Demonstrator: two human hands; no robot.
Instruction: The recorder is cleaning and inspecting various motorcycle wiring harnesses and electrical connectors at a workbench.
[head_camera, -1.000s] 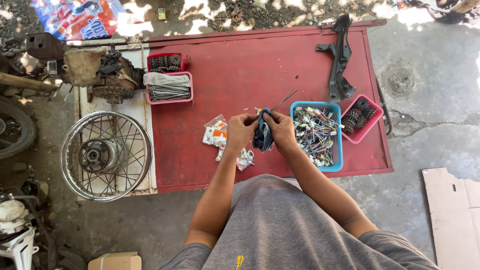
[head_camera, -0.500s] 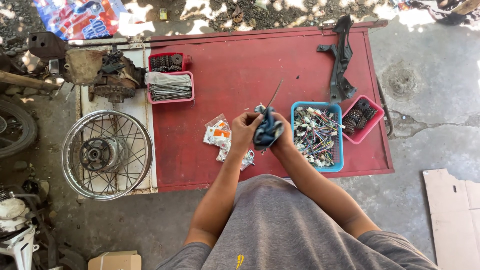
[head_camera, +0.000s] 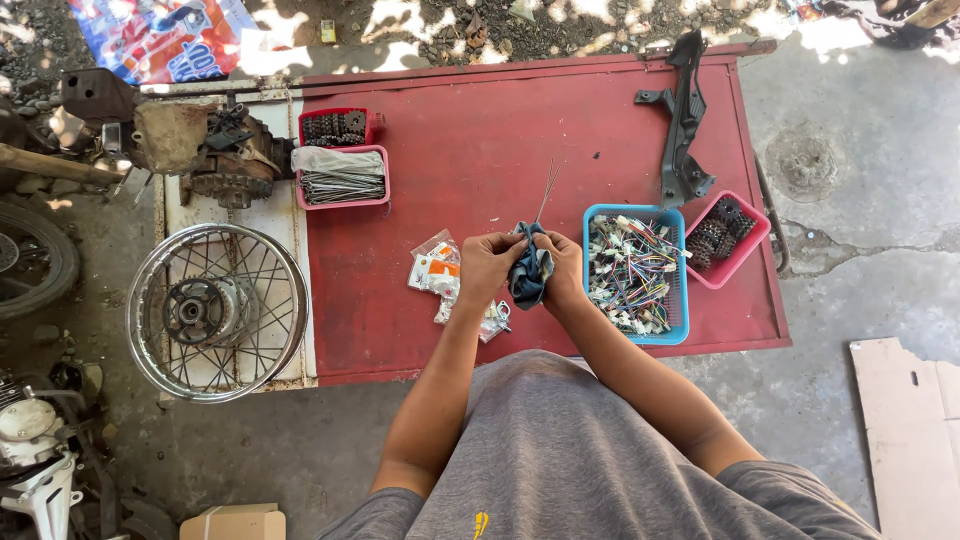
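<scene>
Head view, looking down on a red table (head_camera: 480, 130) with a flat, painted top. Left hand (head_camera: 487, 268) and right hand (head_camera: 562, 270) meet over the table's near half, fingers curled shut around a crumpled dark blue cloth (head_camera: 528, 275); thin metal spokes (head_camera: 546, 193) stick out of the cloth, pointing toward the far edge. Whether the fingers grip the spokes directly cannot be told. Under the left hand, small clear packets (head_camera: 437, 272) with white and orange contents lie on the tabletop. Just right of the right hand stands a blue rectangular plastic tray (head_camera: 683, 280), full of tangled coloured wires with white connectors. Touching its right side, a pink tray (head_camera: 752, 240) holds dark toothed sprockets, near the table's right edge. At the far left corner, a pink tray (head_camera: 345, 203) carries a bundle of grey spokes. A black angular bracket (head_camera: 685, 125) lies near the far right corner. Beyond the table's left edge rests a spoked wheel (head_camera: 218, 312), round, with a shiny rim.
</scene>
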